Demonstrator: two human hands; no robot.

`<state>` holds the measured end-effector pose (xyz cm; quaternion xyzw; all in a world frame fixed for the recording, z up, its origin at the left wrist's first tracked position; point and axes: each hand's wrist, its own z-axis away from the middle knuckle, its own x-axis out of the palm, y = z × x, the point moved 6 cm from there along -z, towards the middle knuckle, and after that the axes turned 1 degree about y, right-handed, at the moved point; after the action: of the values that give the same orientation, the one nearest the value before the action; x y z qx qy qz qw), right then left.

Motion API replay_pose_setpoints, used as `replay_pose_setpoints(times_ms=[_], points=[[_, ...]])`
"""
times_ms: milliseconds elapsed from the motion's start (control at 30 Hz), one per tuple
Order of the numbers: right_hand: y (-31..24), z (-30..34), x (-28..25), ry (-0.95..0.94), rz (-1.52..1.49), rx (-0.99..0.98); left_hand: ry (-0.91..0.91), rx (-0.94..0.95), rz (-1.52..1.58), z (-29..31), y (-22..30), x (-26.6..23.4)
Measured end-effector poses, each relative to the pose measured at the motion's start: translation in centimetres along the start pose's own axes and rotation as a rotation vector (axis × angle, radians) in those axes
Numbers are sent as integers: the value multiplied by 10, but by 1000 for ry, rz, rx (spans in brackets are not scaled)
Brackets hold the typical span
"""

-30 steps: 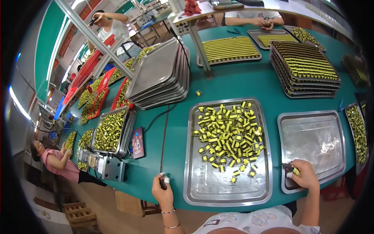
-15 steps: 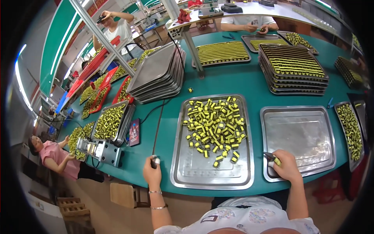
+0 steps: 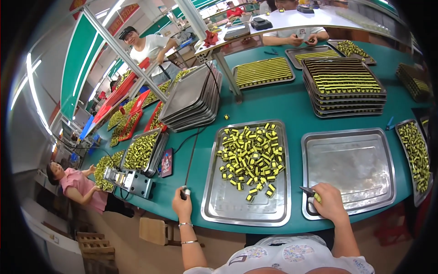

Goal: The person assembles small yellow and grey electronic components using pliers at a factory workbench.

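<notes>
Our right hand (image 3: 329, 203) rests on the near-left corner of the bare steel tray (image 3: 360, 160), its fingers clenched around a small yellow part (image 3: 316, 197) and dark tweezers (image 3: 306, 191) that jut toward nine o'clock. Our left hand (image 3: 182, 205) grips a cabled handpiece (image 3: 185, 192) on the green desk (image 3: 283, 102), at nine o'clock from the tray of loose yellow parts (image 3: 248, 214).
</notes>
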<state>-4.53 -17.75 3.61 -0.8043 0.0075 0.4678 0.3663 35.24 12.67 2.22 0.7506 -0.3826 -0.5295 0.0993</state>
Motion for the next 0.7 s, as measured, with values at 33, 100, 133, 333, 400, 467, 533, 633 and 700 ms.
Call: replay_pose_setpoints(times_ms=[33,100,133,333,400,467,533,633,700], points=[[0,-1,0,-1,0,9,10,-25,-9,-3,-1,0],[-1,-3,3,-7,0,14,23,-55,-20,-6,-13,1],[-2,-2,2,7,-8,1,34,-35,48,-8,-16,1],[-4,0,-3,39,1,-24,79,-4,110,-11,-31,1],[-7,5,0,49,4,-24,130,34,69,-9,-32,4],[-5,8,-2,30,8,-19,104,22,89,-6,-32,5],[-5,8,-3,39,5,-30,108,28,100,-8,-31,2],[0,9,1,41,36,-63,116,41,85,-8,-26,3],[-1,9,0,40,28,-67,130,54,58,-11,-25,2]])
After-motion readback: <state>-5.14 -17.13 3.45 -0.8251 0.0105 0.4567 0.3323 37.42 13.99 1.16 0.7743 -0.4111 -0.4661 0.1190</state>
